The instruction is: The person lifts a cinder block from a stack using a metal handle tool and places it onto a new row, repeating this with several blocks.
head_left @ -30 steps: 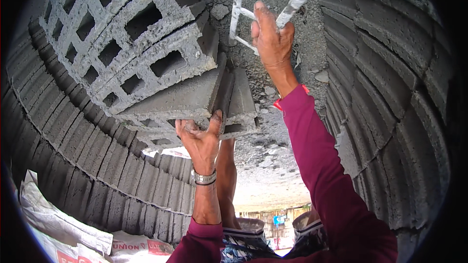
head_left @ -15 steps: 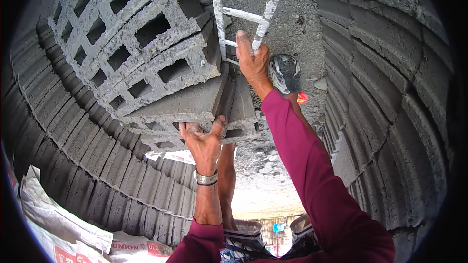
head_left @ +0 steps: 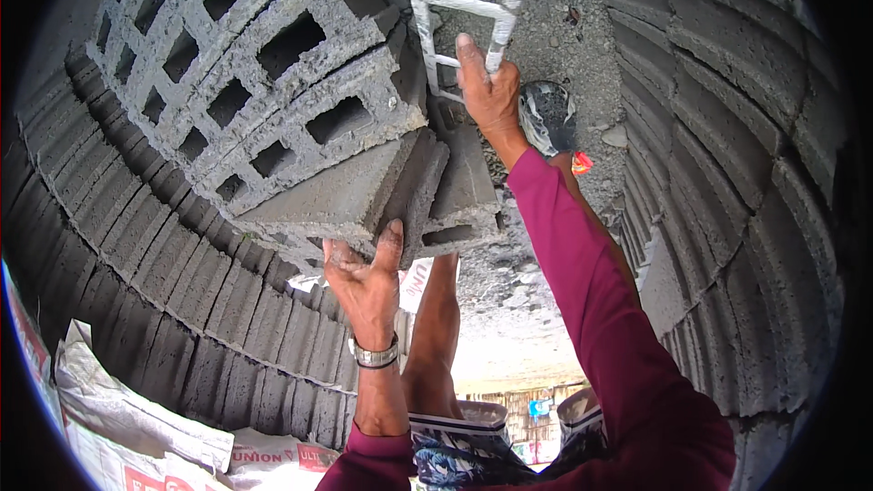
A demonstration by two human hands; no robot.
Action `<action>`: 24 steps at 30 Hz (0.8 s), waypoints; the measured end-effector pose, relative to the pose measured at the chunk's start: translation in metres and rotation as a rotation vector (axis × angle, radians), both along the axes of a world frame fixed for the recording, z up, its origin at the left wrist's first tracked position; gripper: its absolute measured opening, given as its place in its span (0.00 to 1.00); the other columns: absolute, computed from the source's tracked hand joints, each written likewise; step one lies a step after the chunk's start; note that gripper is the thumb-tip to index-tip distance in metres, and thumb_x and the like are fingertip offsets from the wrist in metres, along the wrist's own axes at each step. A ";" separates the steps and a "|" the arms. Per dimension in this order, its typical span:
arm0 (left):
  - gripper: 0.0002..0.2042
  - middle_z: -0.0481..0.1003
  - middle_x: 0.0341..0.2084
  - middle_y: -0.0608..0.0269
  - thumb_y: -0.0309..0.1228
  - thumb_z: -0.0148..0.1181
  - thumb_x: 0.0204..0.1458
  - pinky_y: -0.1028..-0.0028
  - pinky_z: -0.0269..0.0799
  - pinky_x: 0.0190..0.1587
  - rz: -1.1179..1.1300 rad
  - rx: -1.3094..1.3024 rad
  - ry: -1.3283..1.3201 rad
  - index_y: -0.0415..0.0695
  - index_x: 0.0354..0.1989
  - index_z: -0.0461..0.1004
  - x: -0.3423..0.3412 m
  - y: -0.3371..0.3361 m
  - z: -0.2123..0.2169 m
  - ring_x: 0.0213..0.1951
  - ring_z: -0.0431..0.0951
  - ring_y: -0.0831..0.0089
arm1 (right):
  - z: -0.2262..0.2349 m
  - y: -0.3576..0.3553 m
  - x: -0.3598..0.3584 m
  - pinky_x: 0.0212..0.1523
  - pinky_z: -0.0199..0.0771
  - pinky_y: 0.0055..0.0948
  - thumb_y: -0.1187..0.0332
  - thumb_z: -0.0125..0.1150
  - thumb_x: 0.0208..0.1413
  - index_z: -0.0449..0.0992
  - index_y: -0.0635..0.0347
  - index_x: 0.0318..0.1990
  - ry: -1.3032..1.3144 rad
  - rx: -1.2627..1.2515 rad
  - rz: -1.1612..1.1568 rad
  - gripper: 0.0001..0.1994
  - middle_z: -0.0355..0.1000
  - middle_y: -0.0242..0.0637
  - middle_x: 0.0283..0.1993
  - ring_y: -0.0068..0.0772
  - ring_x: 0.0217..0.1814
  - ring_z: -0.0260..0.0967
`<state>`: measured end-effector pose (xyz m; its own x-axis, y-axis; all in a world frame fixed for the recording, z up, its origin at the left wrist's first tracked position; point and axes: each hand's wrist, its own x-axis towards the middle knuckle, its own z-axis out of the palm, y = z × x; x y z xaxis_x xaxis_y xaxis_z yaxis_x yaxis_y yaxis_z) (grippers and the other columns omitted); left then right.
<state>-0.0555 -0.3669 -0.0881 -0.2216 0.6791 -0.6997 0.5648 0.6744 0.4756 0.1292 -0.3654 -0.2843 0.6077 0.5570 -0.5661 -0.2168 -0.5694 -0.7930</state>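
We brace the grey hollow concrete block squarely on our spread left hand while our right hand, its grip wrapped tightly, clasps the white metal ladder rail

The left hand reaches forward, palm flat, fingers spread, a watch on its wrist. The right hand stretches farther out on a straight, sleeved arm, fingers curled closed.
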 end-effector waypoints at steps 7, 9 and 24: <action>0.24 0.76 0.27 0.43 0.43 0.72 0.42 0.57 0.62 0.54 -0.513 0.232 0.374 0.28 0.24 0.75 0.035 -0.020 -0.077 0.36 0.73 0.51 | 0.034 0.010 0.045 0.26 0.62 0.31 0.53 0.58 0.63 0.75 0.64 0.20 -0.005 -0.019 -0.119 0.25 0.68 0.32 0.16 0.25 0.19 0.65; 0.24 0.77 0.30 0.38 0.44 0.72 0.42 0.53 0.59 0.61 -0.653 0.179 0.439 0.28 0.27 0.77 0.042 -0.017 -0.079 0.40 0.75 0.45 | 0.044 0.008 0.062 0.25 0.61 0.29 0.52 0.59 0.62 0.73 0.63 0.18 -0.007 -0.043 -0.123 0.26 0.67 0.30 0.16 0.23 0.19 0.64; 0.32 0.76 0.19 0.39 0.55 0.68 0.41 0.57 0.69 0.44 -0.522 0.246 0.643 0.28 0.20 0.77 0.084 0.084 -0.106 0.25 0.76 0.46 | 0.067 0.012 0.061 0.20 0.52 0.21 0.52 0.60 0.61 0.72 0.57 0.22 0.085 0.038 -0.145 0.21 0.64 0.25 0.19 0.14 0.19 0.56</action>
